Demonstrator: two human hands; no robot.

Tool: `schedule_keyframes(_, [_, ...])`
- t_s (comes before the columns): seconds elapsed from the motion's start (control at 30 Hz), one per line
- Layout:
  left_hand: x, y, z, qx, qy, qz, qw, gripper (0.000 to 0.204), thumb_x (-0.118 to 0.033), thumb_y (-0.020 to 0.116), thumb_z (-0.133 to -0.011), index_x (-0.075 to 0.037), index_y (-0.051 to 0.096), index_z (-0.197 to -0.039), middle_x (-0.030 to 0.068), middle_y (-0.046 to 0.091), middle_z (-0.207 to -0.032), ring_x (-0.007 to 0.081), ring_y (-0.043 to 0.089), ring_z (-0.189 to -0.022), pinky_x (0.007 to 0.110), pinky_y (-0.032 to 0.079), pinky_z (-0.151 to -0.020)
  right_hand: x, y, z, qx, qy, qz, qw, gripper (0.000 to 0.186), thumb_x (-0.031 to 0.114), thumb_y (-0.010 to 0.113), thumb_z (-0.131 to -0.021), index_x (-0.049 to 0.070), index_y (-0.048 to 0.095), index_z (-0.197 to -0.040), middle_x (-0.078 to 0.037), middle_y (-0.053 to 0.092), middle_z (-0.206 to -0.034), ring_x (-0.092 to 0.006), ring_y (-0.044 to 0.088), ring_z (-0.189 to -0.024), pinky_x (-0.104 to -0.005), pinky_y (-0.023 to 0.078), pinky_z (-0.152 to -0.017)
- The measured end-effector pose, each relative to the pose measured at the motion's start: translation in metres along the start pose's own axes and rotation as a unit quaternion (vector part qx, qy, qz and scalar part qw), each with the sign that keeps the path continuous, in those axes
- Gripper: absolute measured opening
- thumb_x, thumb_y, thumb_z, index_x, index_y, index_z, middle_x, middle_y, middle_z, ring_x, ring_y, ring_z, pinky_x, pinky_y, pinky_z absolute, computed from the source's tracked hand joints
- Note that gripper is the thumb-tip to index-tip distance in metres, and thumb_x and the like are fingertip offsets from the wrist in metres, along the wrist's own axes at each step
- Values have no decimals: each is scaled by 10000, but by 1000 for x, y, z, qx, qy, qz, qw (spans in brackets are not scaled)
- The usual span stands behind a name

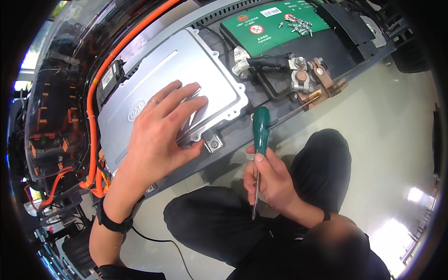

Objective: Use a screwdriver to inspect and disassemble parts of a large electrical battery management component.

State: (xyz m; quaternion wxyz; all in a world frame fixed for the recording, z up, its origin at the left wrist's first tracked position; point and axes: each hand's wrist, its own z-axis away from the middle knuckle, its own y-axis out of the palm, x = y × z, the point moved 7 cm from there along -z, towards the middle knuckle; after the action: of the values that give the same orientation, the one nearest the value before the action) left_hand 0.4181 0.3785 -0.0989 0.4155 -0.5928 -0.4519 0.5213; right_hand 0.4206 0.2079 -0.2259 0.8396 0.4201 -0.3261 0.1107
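The green-handled screwdriver (262, 126) is in the right hand (276, 186), just off the near edge of the bay, above the seated person's lap. That hand's fingers are closed around it where handle meets shaft, thumb pressed along the handle's end; the handle points away toward the bay and the blade back at the person. The left hand (158, 128) lies over the silver casing (182, 58), its fingers slightly spread and gripping nothing, the fingertips resting near the casing's right side. Its thumb stands apart from them, by the near corner; whether it touches the edge I can't tell.

The casing's broad top is in place, so what it contains is hidden from me. To its right, a battery with a green label (242, 35) carries a loose heap of small screws (298, 25) on top. Nearer me than that label are a metal cable clamp (300, 77) and a copper-coloured bracket (329, 88). A thick orange cable (91, 109) runs along the casing's left. Beyond it, a clear-walled housing (56, 70) shows small orange parts inside.
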Motion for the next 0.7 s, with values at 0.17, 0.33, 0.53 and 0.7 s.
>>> schedule_keyframes(0.17, [0,-1,-1,-5,-9,30,1000,580,-80,763,-557,-86,610,-1116,109,573,-1246,367,501,-1205,431,459,-935,-5,10,-4,-1,52,-50,997,323,282,317,-1028,49,353,-1248,-91,476,-705,-164,489,-593,-300,477,-466])
schedule_keyframes(0.33, [1,3,3,-4,-17,40,999,558,-74,756,-564,-82,606,-1101,111,590,-1247,373,516,-1195,427,460,-940,14,23,-9,32,43,-50,997,307,283,318,-1027,54,365,-1225,-73,453,-707,-158,480,-591,-295,469,-476])
schedule_keyframes(0.53, [1,1,3,-19,-15,42,999,534,-75,753,-577,-78,594,-1088,105,599,-1239,373,520,-1193,427,464,-937,7,18,-5,13,26,-130,991,280,305,322,-1024,89,385,-1192,-51,438,-702,-143,449,-570,-328,484,-500])
schedule_keyframes(0.7, [-2,1,0,-17,-16,43,999,569,-46,758,-557,-66,596,-1103,115,600,-1240,370,515,-1207,420,464,-949,3,18,-5,-6,41,-172,984,295,326,318,-1025,91,392,-1187,-44,437,-698,-145,453,-574,-322,476,-492])
